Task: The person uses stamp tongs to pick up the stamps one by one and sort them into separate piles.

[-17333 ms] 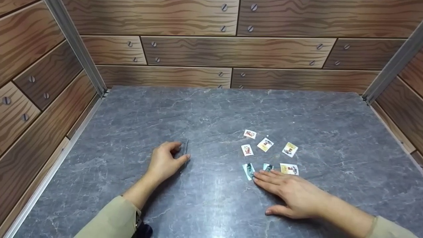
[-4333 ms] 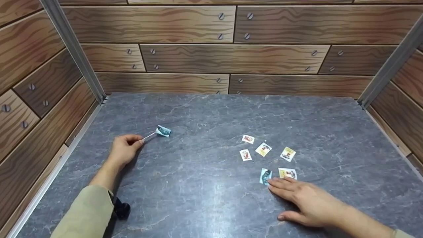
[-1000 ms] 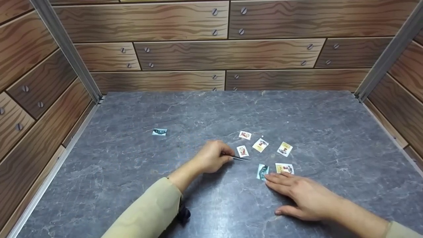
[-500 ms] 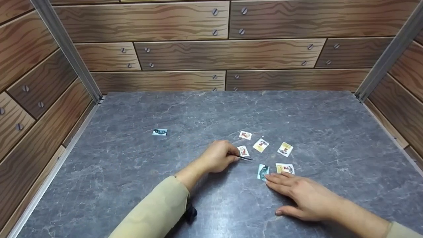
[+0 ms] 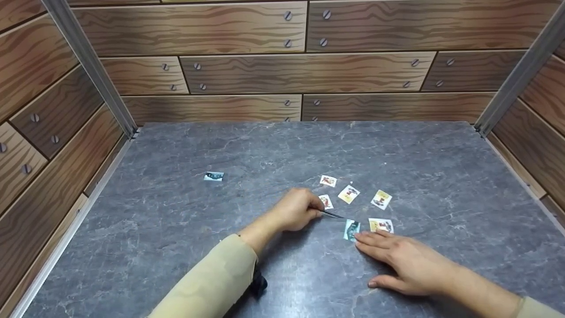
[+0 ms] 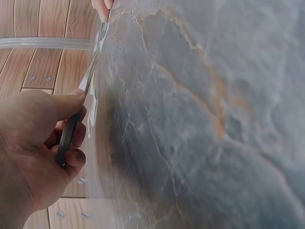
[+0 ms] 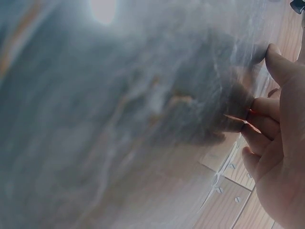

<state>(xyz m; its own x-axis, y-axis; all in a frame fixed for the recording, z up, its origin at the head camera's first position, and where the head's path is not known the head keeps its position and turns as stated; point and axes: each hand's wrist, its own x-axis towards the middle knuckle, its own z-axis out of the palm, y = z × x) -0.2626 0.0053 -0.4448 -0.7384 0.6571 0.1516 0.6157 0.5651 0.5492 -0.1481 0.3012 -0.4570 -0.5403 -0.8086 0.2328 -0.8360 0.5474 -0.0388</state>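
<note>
My left hand (image 5: 298,210) grips a pair of tweezers (image 5: 332,214), dark at the handle and silvery toward the tips in the left wrist view. The tweezer tips reach the upper left corner of a small teal picture card (image 5: 352,229); whether they pinch it cannot be made out. My right hand (image 5: 408,265) lies flat on the table, fingers stretched. Its fingertips touch the teal card's right edge and cover the lower part of a yellow-and-white picture card (image 5: 381,224). In the right wrist view the cards are hidden.
Another teal card (image 5: 214,176) lies alone at the left. Behind my hands are two yellow-and-white cards (image 5: 348,194) and two white cards with red figures (image 5: 328,180), one partly behind my left hand. Wood-patterned walls (image 5: 247,73) enclose the grey marbled table (image 5: 265,150).
A teal card, beside my right hand at first, was carried left with the tweezers and now lies there. My left hand has come back right, bringing the tips to the other teal card.
</note>
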